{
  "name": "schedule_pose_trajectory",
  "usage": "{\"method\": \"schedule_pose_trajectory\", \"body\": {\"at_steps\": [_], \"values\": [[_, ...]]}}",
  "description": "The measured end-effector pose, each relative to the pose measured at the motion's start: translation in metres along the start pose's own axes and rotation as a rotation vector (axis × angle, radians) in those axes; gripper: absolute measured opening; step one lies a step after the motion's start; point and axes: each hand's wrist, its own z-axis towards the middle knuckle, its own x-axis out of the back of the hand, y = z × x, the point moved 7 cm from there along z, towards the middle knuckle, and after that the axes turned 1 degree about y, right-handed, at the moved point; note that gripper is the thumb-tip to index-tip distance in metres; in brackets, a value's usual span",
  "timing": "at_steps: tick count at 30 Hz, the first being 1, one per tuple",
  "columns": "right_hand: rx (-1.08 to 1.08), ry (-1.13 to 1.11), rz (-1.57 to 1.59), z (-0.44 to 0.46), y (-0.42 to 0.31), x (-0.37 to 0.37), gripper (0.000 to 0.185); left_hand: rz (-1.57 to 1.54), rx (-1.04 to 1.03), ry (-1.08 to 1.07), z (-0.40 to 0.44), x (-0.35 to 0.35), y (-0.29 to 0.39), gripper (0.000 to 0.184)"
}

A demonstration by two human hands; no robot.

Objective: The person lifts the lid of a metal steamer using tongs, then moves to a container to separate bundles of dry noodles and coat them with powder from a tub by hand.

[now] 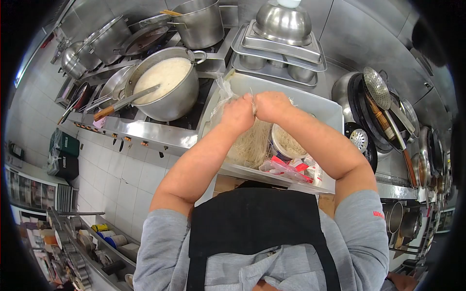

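Over a plastic bin [327, 114] holding a round tub [275, 148] and crumpled wrappers [287, 169], left hand [238, 114] and right hand [272, 105] meet, grip tight on wiry strands [256, 140].

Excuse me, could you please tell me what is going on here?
A person's left hand and right hand are closed side by side on a bundle of thin, pale, noodle-like strands above a large, whitish plastic tub. Inside the tub, more strands sit in a round white container, beside crumpled pink-and-white plastic packaging. On the stove to the left stands a big metal pot of pale liquid.
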Motion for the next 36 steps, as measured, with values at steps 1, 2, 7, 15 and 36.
{"method": "schedule_pose_trajectory", "body": {"at_steps": [1,2,7,15,36], "values": [[-0.027,-0.046,0.005,-0.004,0.0,0.001,0.021,0.043,-0.038,0.042,0.0,-0.002,0.003,0.028],[-0.056,-0.093,0.01,-0.007,0.002,-0.001,0.023,0.04,-0.04,0.041,0.001,-0.006,0.002,0.028],[-0.096,-0.166,0.087,0.003,0.017,-0.018,0.026,0.152,-0.085,0.061,0.002,-0.006,0.013,0.024],[0.014,-0.216,0.305,-0.03,0.041,-0.01,0.022,0.283,-0.391,0.066,0.007,0.01,0.071,0.024],[-0.119,-0.276,0.93,-0.073,0.079,-0.063,0.023,0.083,-0.463,-0.011,-0.005,-0.009,0.077,0.035]]}}
